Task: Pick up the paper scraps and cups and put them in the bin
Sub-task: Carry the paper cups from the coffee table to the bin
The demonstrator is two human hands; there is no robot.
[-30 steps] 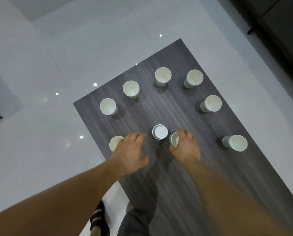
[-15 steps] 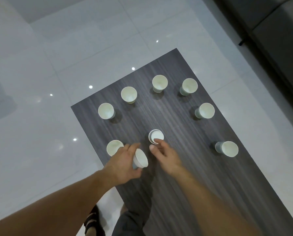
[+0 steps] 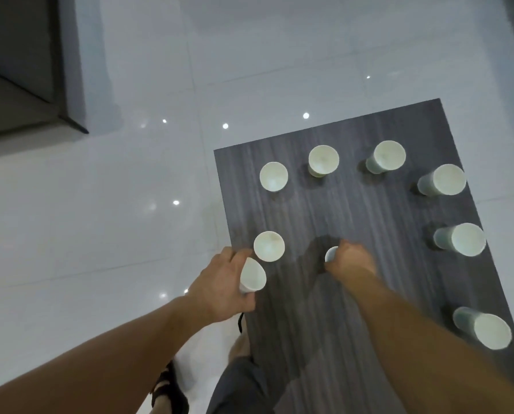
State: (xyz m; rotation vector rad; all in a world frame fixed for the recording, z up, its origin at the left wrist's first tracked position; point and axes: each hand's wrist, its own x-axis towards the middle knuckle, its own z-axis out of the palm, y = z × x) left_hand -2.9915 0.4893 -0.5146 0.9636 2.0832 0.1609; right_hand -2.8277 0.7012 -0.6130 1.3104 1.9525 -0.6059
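Observation:
My left hand (image 3: 221,286) grips a white paper cup (image 3: 252,277) tilted on its side at the left edge of the dark wood table (image 3: 363,228). My right hand (image 3: 350,259) curls over the small upside-down cup (image 3: 331,254) in the table's middle, mostly hiding it. Another upright cup (image 3: 269,245) stands just beyond my left hand. Several more white cups stand in an arc: cup (image 3: 273,176), cup (image 3: 323,159), cup (image 3: 388,156), cup (image 3: 447,180), cup (image 3: 466,239), cup (image 3: 490,330). No bin or paper scraps show.
Glossy white floor tiles (image 3: 115,219) lie left of and beyond the table. A dark doorway or cabinet (image 3: 20,70) sits at the upper left. My sandalled foot (image 3: 169,392) and leg are below the table's near-left corner.
The view has swung left. My left hand carried its cup to the table's left edge. My right hand has closed over the upside-down middle cup it was only touching.

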